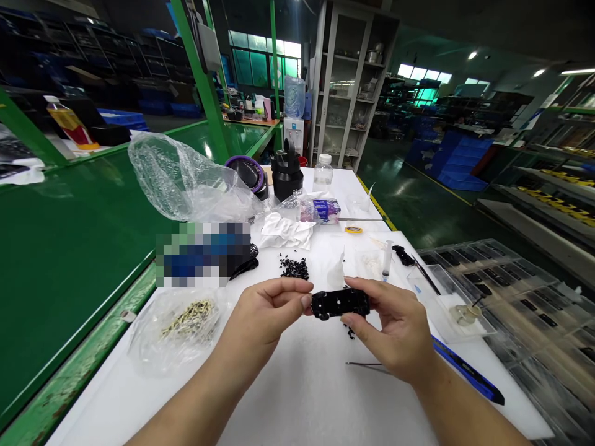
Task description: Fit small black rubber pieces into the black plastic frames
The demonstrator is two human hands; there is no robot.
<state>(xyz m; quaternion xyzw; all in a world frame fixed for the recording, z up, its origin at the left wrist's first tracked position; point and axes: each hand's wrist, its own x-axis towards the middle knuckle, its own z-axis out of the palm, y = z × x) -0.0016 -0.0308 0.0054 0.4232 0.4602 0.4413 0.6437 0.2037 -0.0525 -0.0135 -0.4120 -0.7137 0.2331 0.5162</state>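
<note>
A small black part shaped like a toy car chassis [340, 303] is held above the white table, its flat side with small holes facing the camera. My right hand [395, 325] grips its right end between thumb and fingers. At its left end, my left hand [274, 306] is closed in a pinch; whatever lies between the fingertips is too small to make out. Behind the hands lies a pile of tiny black pieces [294, 267], and a few more show below the chassis. A clear bag of small gold-coloured parts [190, 317] rests left of my left hand.
A blue cutter [467, 370] lies right of my right forearm, near a clear tray [446, 334] with a small glass jar [466, 314]. A syringe [387, 260] and a white squeeze bottle [335, 272] stand behind the hands. Farther back are a black flask [287, 176] and plastic bags.
</note>
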